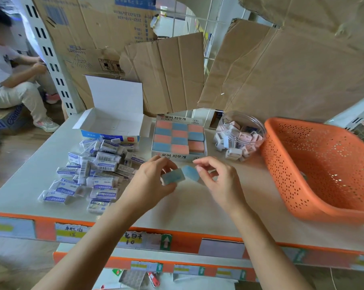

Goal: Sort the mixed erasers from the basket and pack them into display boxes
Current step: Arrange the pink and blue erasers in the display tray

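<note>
My left hand [153,181] holds a pale blue eraser [173,178] just in front of the display box [178,156]. My right hand [216,178] pinches a second blue eraser [190,173] that touches the first one. The display box, with Korean print on its front, holds pink and blue erasers [178,137] in a checker pattern. A pile of white and blue wrapped erasers [93,170] lies to the left. The orange basket [323,168] stands at the right, tilted, and looks empty.
An open white box [112,124] with its lid up stands behind the wrapped pile. A clear round tub [239,135] of small white and pink erasers lies on its side beside the basket. Cardboard sheets [281,76] wall off the back. A person [13,80] sits at the far left.
</note>
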A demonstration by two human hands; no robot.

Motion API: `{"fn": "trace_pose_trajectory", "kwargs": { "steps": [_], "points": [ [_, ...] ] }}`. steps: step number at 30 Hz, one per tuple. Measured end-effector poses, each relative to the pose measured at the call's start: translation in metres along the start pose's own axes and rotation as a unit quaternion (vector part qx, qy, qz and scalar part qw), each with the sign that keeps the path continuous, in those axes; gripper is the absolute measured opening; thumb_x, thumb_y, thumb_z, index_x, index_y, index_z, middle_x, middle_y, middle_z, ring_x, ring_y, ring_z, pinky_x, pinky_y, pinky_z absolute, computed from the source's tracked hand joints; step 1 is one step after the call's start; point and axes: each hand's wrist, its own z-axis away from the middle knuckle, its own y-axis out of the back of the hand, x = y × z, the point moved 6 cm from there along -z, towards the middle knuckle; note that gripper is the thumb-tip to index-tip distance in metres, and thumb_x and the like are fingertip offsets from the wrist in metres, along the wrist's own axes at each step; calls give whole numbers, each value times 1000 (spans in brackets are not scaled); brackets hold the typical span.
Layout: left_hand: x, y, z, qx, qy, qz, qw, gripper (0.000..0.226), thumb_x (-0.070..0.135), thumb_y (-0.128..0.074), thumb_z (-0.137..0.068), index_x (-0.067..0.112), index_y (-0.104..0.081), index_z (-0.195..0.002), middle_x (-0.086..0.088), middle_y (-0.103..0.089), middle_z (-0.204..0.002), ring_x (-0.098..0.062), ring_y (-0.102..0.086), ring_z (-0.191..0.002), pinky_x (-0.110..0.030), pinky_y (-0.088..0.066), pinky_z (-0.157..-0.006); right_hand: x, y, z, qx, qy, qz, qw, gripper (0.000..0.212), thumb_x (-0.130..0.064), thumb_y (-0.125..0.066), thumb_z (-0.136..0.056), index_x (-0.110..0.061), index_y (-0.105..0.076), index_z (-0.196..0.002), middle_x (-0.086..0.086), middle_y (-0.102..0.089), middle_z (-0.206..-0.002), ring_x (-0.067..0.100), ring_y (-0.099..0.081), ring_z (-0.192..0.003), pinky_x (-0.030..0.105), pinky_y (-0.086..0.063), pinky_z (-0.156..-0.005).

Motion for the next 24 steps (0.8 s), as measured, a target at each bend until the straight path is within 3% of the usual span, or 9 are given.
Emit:
{"fn": "trace_pose_trajectory", "kwargs": {
  "steps": [2,5,10,14,17,20,24],
  "points": [
    [0,3,-1,23,33,56,998,30,10,-74,-74,17,-59,-99,13,-56,-87,-6,-56,-72,-11,-48,-65,-3,-6,3,-33,-43,-75,996,16,-8,-61,-88,-22,-67,-93,-9,-68,-83,6,-62,-75,18,-50,-69],
    [0,2,-4,35,61,140,988,29,12,-76,-72,12,-61,-97,5,-66,-90,-11,-64,-76,-23,-55,-69,-9,-14,6,-71,-94,-186,975,19,-4,-61,-86,-21,-64,-94,1,-69,-82,7,-64,-73,15,-48,-65],
    [8,0,-2,48,80,211,973,28,14,-79,-68,12,-60,-88,2,-67,-85,-16,-65,-73,-28,-56,-67,-13,-16,4,-44,-138,-282,948,18,2,-62,-83,-15,-61,-90,3,-65,-74,5,-62,-66,18,-49,-59],
    [9,-4,1,62,99,240,964,13,20,-71,-78,14,-59,-80,0,-67,-78,-17,-65,-70,-28,-56,-63,-11,-13,4,-26,-152,-300,942,13,-5,-61,-84,-17,-65,-88,4,-59,-77,4,-58,-67,16,-48,-58],
    [10,-7,2,49,127,283,949,12,22,-61,-87,11,-59,-90,-4,-66,-79,-14,-63,-69,-26,-53,-59,-10,-10,3,-35,-143,-292,945,18,-17,-57,-74,-21,-67,-89,-6,-61,-73,2,-55,-69,15,-45,-58],
    [14,-13,1,6,151,332,931,14,18,-59,-89,7,-58,-98,-6,-64,-78,-10,-63,-64,-25,-52,-57,-14,-5,2,-48,-114,-290,949,18,-6,-65,-78,-17,-62,-93,-8,-62,-69,1,-58,-69,13,-46,-62],
    [18,-15,-2,-14,161,380,911,5,11,-59,-88,6,-60,-88,-7,-64,-75,-10,-64,-63,-23,-54,-60,-14,2,1,-30,-101,-259,960,19,0,-65,-81,-19,-63,-84,-5,-64,-75,1,-60,-71,15,-48,-63]
  ]
}}
